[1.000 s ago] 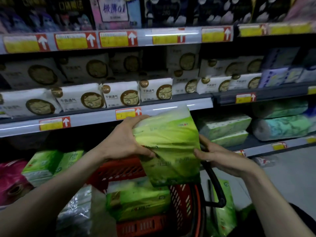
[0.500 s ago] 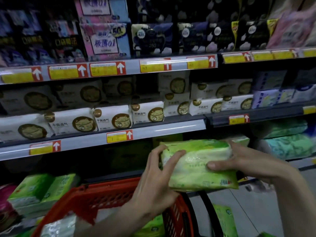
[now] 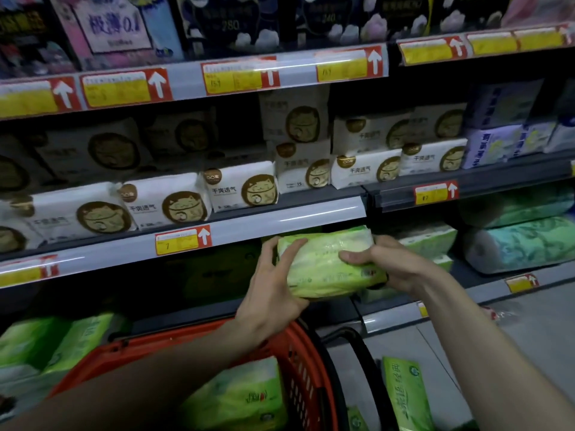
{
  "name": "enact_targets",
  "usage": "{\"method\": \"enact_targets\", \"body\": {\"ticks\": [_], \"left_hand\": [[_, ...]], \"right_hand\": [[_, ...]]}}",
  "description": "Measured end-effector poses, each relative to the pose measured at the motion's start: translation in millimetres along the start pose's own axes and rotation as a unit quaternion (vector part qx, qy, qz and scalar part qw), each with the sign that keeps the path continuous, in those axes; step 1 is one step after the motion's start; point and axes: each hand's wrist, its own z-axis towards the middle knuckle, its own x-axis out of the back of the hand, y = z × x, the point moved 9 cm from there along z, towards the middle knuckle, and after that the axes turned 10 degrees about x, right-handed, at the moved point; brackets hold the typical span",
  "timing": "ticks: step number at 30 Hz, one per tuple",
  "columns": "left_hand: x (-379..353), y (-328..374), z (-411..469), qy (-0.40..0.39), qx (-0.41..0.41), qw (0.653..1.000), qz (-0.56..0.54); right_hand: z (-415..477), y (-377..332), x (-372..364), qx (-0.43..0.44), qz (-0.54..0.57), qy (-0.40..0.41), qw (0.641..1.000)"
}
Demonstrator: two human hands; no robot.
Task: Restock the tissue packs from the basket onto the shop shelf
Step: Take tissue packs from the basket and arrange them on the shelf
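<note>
A green tissue pack (image 3: 326,262) lies flat between both my hands at the mouth of the low shelf bay (image 3: 217,275), just under the grey shelf rail. My left hand (image 3: 273,287) grips its left end with fingers over the top. Holding the right end, my right hand (image 3: 395,265) has its thumb on top of the pack. Below me stands the red basket (image 3: 298,362) with another green pack (image 3: 242,396) inside it. More green packs (image 3: 426,241) sit stacked on the shelf behind my right hand.
White packs with cat logos (image 3: 242,185) fill the shelf above. Green packs (image 3: 53,346) lie at lower left, and teal paper rolls (image 3: 522,241) at right. A loose green pack (image 3: 404,396) lies on the floor by the basket's black handle (image 3: 364,368).
Both hands lifted the pack out of the basket, turned it flat and carried it forward to the low shelf bay. The view has moved closer to the shelf.
</note>
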Motion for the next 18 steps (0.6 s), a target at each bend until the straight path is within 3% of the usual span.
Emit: {"method": "enact_targets", "body": {"ticks": [6, 12, 18], "left_hand": [[-30.8, -47.6, 9.6, -0.003, 0.068, 0.997, -0.037], [-36.6, -109.8, 38.9, -0.051, 0.292, 0.947, -0.126], [-40.0, -139.0, 59.9, -0.036, 0.322, 0.94, -0.11]], "right_hand": [[30.4, 34.5, -17.0, 0.021, -0.028, 0.05, 0.998], [67.3, 71.4, -28.8, 0.01, 0.003, 0.05, 0.999], [87.9, 81.3, -27.3, 0.021, 0.04, 0.07, 0.996]]}}
